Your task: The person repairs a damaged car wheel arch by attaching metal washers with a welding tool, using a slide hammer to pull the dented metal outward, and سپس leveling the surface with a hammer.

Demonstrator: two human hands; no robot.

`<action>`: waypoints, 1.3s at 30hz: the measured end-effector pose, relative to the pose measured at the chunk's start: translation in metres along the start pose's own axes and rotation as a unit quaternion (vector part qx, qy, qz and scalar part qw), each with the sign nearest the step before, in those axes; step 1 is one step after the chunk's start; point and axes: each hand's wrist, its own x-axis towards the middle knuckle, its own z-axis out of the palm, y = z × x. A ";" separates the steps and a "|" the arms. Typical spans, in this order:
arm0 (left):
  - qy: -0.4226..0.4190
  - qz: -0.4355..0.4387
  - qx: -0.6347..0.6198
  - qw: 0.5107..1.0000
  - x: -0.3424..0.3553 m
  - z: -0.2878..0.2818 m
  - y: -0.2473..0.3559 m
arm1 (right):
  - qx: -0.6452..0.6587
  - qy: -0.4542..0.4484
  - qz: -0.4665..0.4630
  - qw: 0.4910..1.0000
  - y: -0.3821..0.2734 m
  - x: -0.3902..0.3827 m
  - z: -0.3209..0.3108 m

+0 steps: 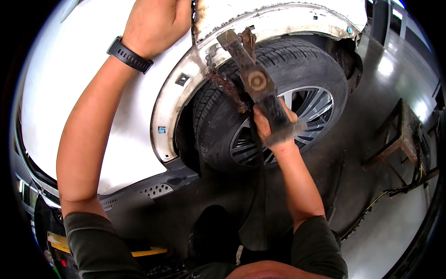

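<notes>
My right hand (pixel 269 128) has its fingers clenched around the lower end of a long, rusty brown metal clamping tool with a round pivot (pixel 257 81); the thumb shows on the left of the handle and the tool's worn grey end sticks out past the hand toward the wrist. From that grip the tool runs up and to the left, and its blunt head sits right at the bare, scuffed metal lip of the white car's wheel arch (pixel 186 88), with a second rusty arm hanging down beside it across the tyre tread. I cannot tell whether the head is actually biting the lip or just resting against it. My left hand (pixel 155 23) is raised high on the white body panel (pixel 69 107) just above the arch, near a rusted vertical seam at the top edge; its fingers run out of view there, so I cannot tell whether they are gripping anything or lying flat. A black wrist band (pixel 129 55) circles that wrist. Behind the tool is the black rubber tyre (pixel 297 65) on a silver multi-spoke alloy wheel (pixel 306 111), tucked under the arch. Below the arch a dark grey plastic sill trim with small oval holes (pixel 155 188) runs along the car's lower edge. The glossy grey workshop floor (pixel 390 139) spreads to the right, where a low wooden stand (pixel 402 139) and a yellow-and-black cable (pixel 371 204) lie well apart from my hands.
</notes>
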 end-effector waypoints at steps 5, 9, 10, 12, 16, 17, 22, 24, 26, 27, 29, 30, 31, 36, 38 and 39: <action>-0.013 -0.007 0.015 1.000 0.003 0.000 0.003 | 0.013 -0.012 0.088 0.996 -0.002 0.002 -0.001; -0.011 -0.012 0.011 1.000 0.003 0.000 0.002 | -0.048 0.008 0.056 0.997 0.001 -0.002 0.004; -0.006 0.003 -0.002 1.000 0.003 0.001 0.001 | -0.032 -0.006 0.067 0.997 0.000 0.001 0.003; -0.011 0.000 0.004 1.000 0.003 0.000 0.004 | -0.045 -0.031 0.088 0.995 -0.005 0.002 -0.003; 0.001 -0.013 0.011 1.000 0.004 0.004 0.008 | 0.037 0.069 0.002 0.997 0.001 -0.001 -0.014; 0.002 -0.016 0.028 0.999 0.006 0.004 0.010 | 0.021 0.069 0.004 0.997 0.012 -0.002 -0.013; 0.000 0.002 0.066 0.998 0.006 0.006 0.022 | -0.002 0.037 0.119 0.992 0.012 0.009 -0.031; 0.021 0.015 0.034 0.999 -0.010 0.023 -0.046 | 0.016 0.057 0.072 0.996 0.012 0.009 -0.026; -0.016 0.040 0.055 0.998 0.007 0.005 0.002 | -0.046 0.102 0.000 0.994 0.013 0.009 -0.021; -0.017 0.039 0.052 0.998 -0.008 0.022 -0.034 | -0.047 0.102 0.003 0.994 0.017 0.010 -0.021; -0.011 -0.012 0.072 0.997 -0.008 0.030 -0.032 | 0.038 0.025 0.115 0.992 0.026 0.014 -0.020; -0.026 -0.023 0.083 0.996 0.013 0.015 0.035 | 0.013 0.046 0.118 0.992 0.020 0.014 -0.028; -0.028 -0.015 0.091 0.995 0.013 0.004 0.025 | 0.021 0.053 0.113 0.992 0.017 0.018 -0.024; -0.104 0.009 0.079 0.991 0.000 -0.002 -0.002 | 0.043 0.060 0.097 0.993 0.020 0.017 -0.017; -0.103 0.020 0.103 0.989 0.002 -0.001 -0.004 | 0.046 0.031 0.127 0.990 0.025 0.015 -0.021; -0.105 0.024 0.102 0.989 0.003 -0.001 -0.002 | 0.047 0.035 0.129 0.990 0.029 0.012 -0.019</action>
